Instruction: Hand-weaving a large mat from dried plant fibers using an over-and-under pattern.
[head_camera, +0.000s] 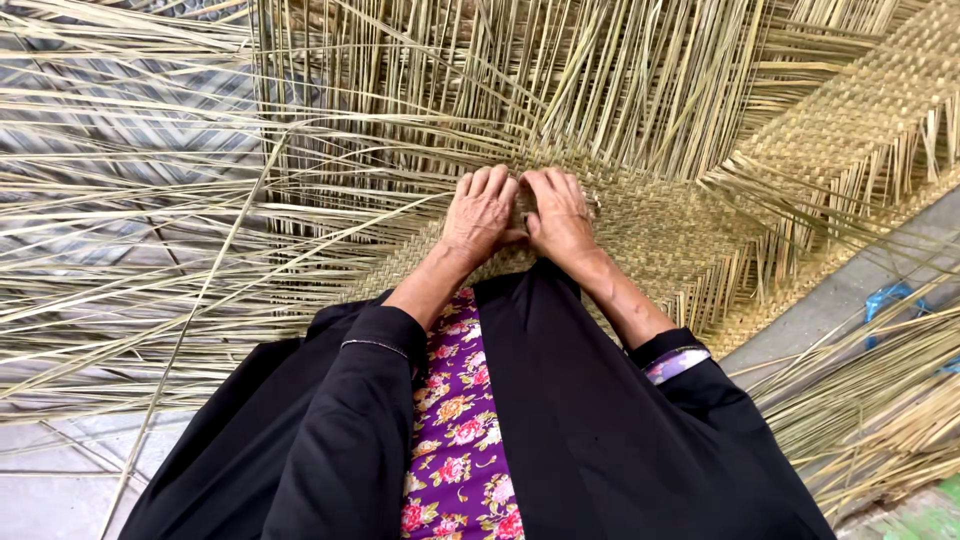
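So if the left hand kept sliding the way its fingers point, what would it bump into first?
The left hand points up the picture, pressed on the woven mat. Straight ahead it would likely meet the loose unwoven straw strands first, just past its fingertips.

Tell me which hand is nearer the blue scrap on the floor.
Right. The right hand rests on the woven mat, on the same side as the blue scrap; the left hand sits beside it, farther away.
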